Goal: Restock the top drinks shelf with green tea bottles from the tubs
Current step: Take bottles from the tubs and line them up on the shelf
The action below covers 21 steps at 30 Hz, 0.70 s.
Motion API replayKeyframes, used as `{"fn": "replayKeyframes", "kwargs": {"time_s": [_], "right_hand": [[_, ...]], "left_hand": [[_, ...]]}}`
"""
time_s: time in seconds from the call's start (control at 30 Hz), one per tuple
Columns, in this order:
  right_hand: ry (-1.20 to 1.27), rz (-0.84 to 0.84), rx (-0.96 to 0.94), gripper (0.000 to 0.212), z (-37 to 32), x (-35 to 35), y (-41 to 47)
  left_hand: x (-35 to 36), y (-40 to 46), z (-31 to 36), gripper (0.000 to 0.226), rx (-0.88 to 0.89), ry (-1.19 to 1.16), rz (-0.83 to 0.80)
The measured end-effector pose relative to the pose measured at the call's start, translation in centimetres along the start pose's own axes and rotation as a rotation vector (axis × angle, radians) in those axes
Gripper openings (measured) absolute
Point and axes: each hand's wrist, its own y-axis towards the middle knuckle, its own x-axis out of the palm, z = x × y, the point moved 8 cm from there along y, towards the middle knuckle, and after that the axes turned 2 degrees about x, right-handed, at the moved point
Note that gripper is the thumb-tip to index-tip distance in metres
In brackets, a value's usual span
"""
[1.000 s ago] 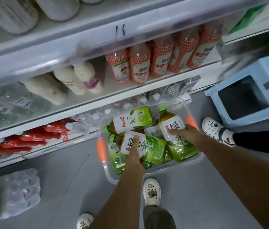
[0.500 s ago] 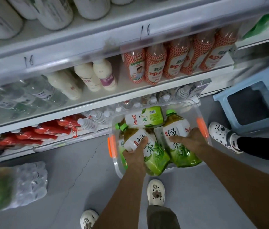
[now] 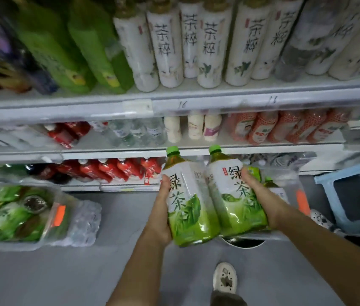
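Note:
I hold two green tea bottles side by side, caps up, above the floor. My left hand (image 3: 160, 208) grips the left bottle (image 3: 187, 202) along its left side. My right hand (image 3: 256, 193) grips the right bottle (image 3: 232, 195) from the right. Behind my right hand lies a clear tub (image 3: 294, 191) with orange handles, and more green tea bottles show in it. A second clear tub (image 3: 48, 219) of green bottles stands on the floor at the left. Tall green bottles (image 3: 90, 45) stand on the highest shelf in view, at its left.
White tea bottles (image 3: 210, 47) fill the upper shelf (image 3: 196, 102) to the right of the green ones. Lower shelves hold red, clear, cream and orange bottles. A pack of water bottles (image 3: 84, 221) sits by the left tub. A blue stool (image 3: 355, 195) stands right. Another person's shoe (image 3: 320, 219) shows beside it.
Both hands have lifted their green tea bottles up out of the right tub. My view has tilted upward, bringing the upper shelf and the left tub into sight.

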Motion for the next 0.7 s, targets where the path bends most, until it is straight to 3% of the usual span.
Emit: {"fn": "replayKeyframes", "kwargs": {"time_s": [0.13,0.23,0.37,0.53,0.63,0.7], "right_hand": [[-0.118,-0.082,-0.061,0.040,-1.4,9.3,-3.3],[-0.184,-0.205,-0.060,0.052,-0.8,17.9,-4.9],[-0.216,-0.295,-0.167,0.041,-0.1,28.8,-7.1],[-0.272,-0.373,-0.332,0.085,0.0,41.8,-9.6],[-0.271,-0.440,-0.383,0.067,-0.2,49.1,-11.7],[-0.286,-0.482,-0.443,0.075,-0.5,53.7,-13.1]], "left_hand": [[-5.3,-6.2,5.8,0.077,0.113,-0.061,0.030],[-9.3,-11.1,10.7,0.068,0.213,-0.008,0.036],[-16.8,-18.0,17.5,0.064,0.328,0.053,0.135],[-27.1,-27.1,25.8,0.070,0.515,0.060,0.275],[-32.6,-32.1,29.9,0.071,0.603,0.060,0.340],[-35.8,-34.8,32.3,0.084,0.661,0.063,0.376]]}}
